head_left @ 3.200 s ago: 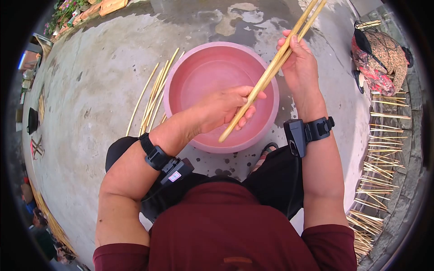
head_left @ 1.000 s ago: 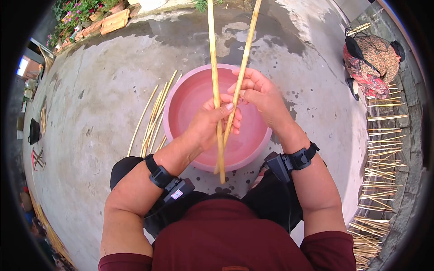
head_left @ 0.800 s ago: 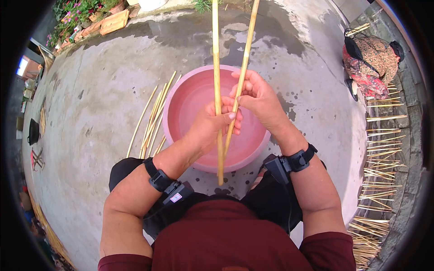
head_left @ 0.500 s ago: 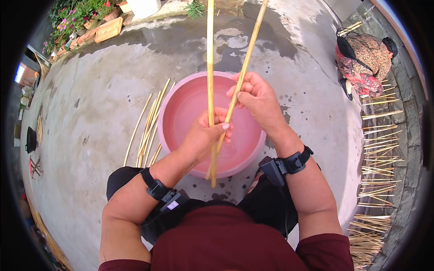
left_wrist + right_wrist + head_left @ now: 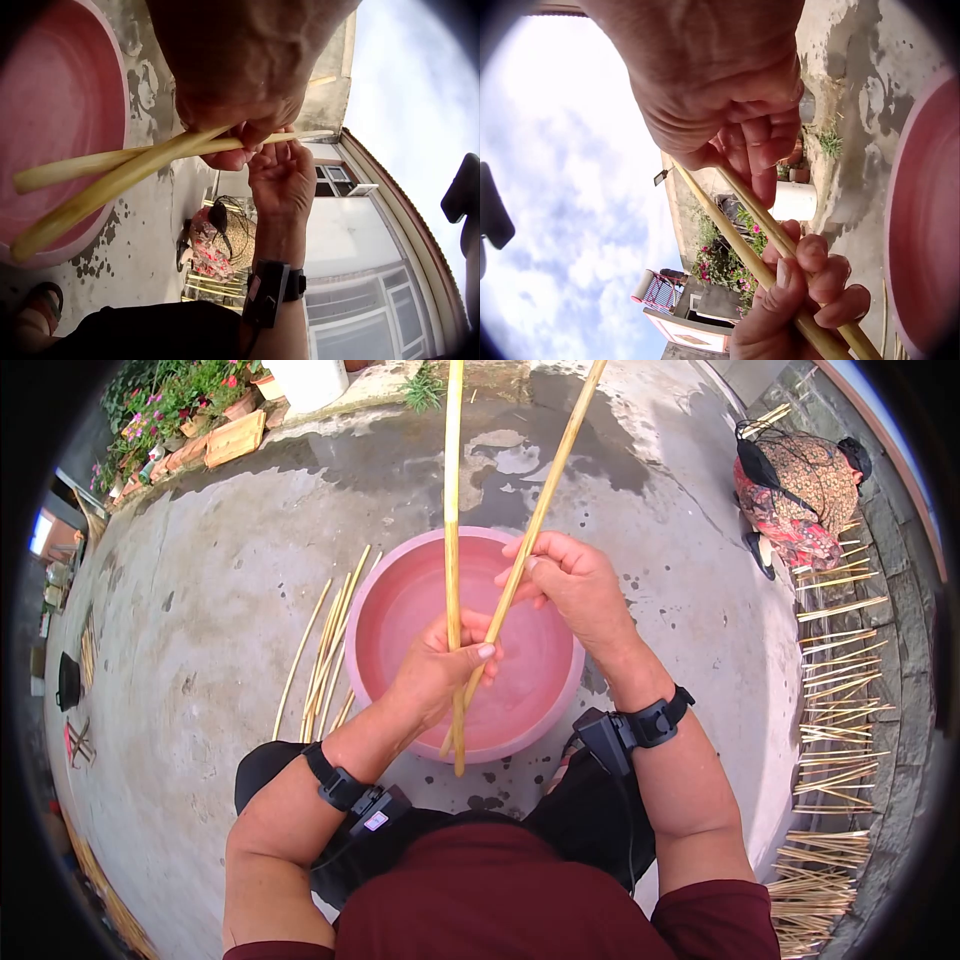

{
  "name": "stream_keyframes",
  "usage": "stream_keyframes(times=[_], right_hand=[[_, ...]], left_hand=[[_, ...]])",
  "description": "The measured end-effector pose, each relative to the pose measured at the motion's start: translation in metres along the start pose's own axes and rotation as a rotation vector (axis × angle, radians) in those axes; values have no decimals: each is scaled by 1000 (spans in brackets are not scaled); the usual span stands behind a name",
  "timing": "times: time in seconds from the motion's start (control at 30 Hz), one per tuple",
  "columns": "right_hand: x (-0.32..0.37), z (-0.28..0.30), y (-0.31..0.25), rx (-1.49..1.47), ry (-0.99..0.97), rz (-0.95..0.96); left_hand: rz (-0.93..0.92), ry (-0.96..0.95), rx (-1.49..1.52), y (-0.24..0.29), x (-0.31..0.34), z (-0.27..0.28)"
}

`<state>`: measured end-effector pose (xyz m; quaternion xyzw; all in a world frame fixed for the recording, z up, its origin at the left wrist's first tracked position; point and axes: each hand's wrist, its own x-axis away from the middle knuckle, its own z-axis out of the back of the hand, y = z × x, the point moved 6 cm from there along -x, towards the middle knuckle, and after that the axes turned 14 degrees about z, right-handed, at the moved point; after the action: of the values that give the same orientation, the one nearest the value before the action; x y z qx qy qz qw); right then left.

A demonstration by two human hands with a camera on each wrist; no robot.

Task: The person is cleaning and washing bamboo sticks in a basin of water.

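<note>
Two long yellowish sticks, one nearly upright [image 5: 452, 550] and one slanting up to the right [image 5: 548, 490], cross near their lower ends above the pink basin [image 5: 362, 690]. My left hand [image 5: 440, 665] grips both near the crossing, its thumb over them. Higher up, my right hand [image 5: 580, 585] pinches the slanting stick between thumb and fingers. The left wrist view shows the thick stick ends [image 5: 82, 202] beyond my left hand [image 5: 232, 105]. In the right wrist view both sticks [image 5: 742, 247] spread between my right hand [image 5: 727, 112] and my left [image 5: 795, 300].
Several loose sticks [image 5: 325, 645] lie on the concrete left of the basin. Many more [image 5: 835, 710] line the right edge, near a bent-over person in patterned clothes [image 5: 800, 485]. Flower pots [image 5: 240, 405] and a white bucket [image 5: 310, 382] stand at the top left.
From one slanting bundle, the sticks have come apart into a V. My left hand has moved left and down and holds their lower part; my right hand has come down and toward the left hand.
</note>
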<state>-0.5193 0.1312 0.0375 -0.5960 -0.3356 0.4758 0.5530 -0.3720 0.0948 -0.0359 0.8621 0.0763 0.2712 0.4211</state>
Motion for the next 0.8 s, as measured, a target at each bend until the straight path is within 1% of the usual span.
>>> stream_keyframes(times=[0.33, 0.43, 0.53, 0.63, 0.73, 0.8], right_hand=[[1, 1, 9, -29, 45, -97], [1, -2, 5, 14, 95, 1], [1, -9, 6, 81, 99, 131], [5, -5, 4, 106, 132, 13], [4, -4, 2, 56, 143, 45], [2, 1, 8, 96, 103, -3]], left_hand=[[-39, 45, -68, -4, 1, 0], [-29, 65, -63, -11, -1, 4], [-20, 98, -80, -16, -6, 3], [-23, 103, -101, -19, -7, 0], [-20, 60, -83, -15, -7, -1], [14, 4, -57, -21, -5, 0]])
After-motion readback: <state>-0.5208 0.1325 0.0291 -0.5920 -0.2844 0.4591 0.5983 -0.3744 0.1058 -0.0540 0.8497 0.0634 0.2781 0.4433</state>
